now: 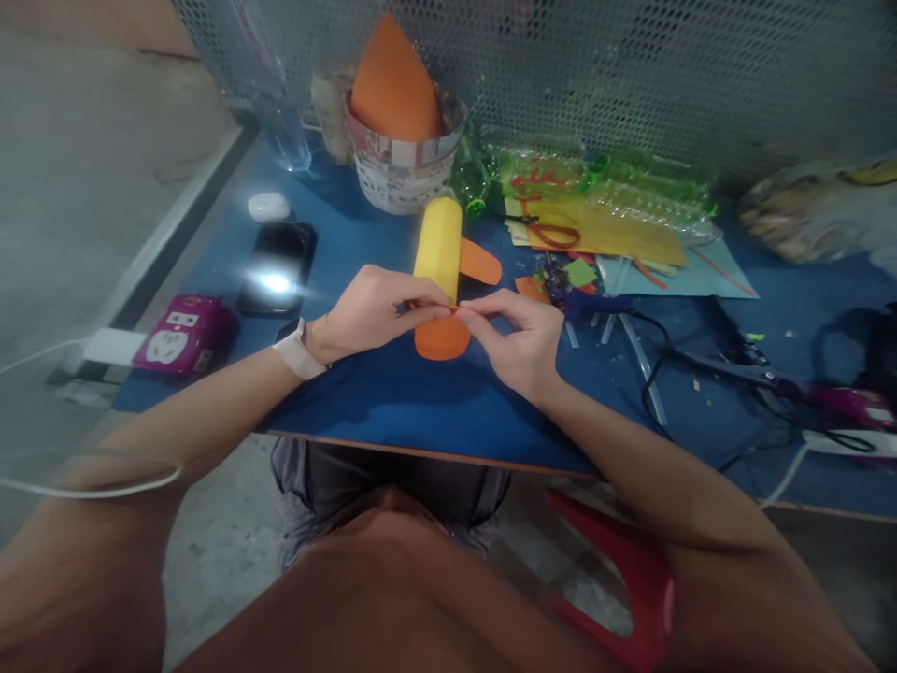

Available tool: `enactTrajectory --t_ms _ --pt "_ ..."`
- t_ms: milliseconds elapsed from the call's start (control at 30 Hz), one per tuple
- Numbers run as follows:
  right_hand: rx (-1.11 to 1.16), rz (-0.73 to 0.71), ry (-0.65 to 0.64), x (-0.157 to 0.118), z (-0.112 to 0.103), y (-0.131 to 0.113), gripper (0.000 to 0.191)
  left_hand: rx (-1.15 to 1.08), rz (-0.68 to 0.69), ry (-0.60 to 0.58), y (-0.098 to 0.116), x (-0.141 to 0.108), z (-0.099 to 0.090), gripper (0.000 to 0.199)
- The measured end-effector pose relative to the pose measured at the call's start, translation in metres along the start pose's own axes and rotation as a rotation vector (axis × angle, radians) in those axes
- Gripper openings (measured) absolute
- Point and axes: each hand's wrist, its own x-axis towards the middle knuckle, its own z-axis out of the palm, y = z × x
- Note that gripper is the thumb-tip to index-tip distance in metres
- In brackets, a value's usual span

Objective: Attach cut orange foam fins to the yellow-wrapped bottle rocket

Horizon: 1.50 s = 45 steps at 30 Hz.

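Observation:
Both hands meet over a faceted yellow paper tube (438, 243) lying on the blue table. My left hand (382, 304), with a white-banded watch at its wrist, is closed in a pinch. Fingertip to fingertip with it, my right hand (519, 338) pinches too. A thin orange strip (455, 307) shows between the fingertips; much of it is hidden. One orange rounded flap (480, 263) sticks out on the tube's right side. Below the fingers is another orange rounded piece (443, 339); how it joins the tube is covered by my hands.
Left lie a phone (278, 266), a white case (268, 207) and a purple socket adapter (183, 335). Behind stands a woven basket (406, 173) holding an orange cone (393, 89). Scissors (553, 234), paper sheets (637, 229), plastic bottles, glue guns (595, 302) and cables lie right.

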Motion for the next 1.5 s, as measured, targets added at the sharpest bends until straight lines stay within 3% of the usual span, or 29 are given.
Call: enactTrajectory --t_ms 267,633,833,967,1167,1333,1500 --pt "0.027 -0.005 -0.083 0.004 -0.002 0.001 0.018 -0.005 -0.046 -0.053 -0.002 -0.002 0.0 0.03" --pt "0.008 0.024 -0.051 0.004 -0.001 0.001 0.032 0.016 -0.096 -0.027 0.001 0.0 -0.005 0.028" --pt "-0.011 -0.027 -0.116 0.003 -0.002 0.002 0.021 -0.036 -0.028 -0.058 0.002 -0.001 0.001 0.023" --pt "0.006 -0.018 -0.059 0.006 -0.006 0.003 0.018 -0.038 -0.065 -0.037 0.004 0.002 -0.001 0.025" --pt "-0.012 0.071 0.042 0.014 -0.01 0.008 0.035 -0.073 -0.197 0.032 0.005 0.005 -0.007 0.029" --pt "0.002 0.064 -0.01 0.013 -0.008 0.006 0.045 -0.095 -0.158 -0.003 0.003 0.005 -0.004 0.027" --pt "0.01 0.075 -0.031 0.01 -0.006 0.005 0.042 -0.022 -0.135 -0.003 0.004 0.003 -0.004 0.029"
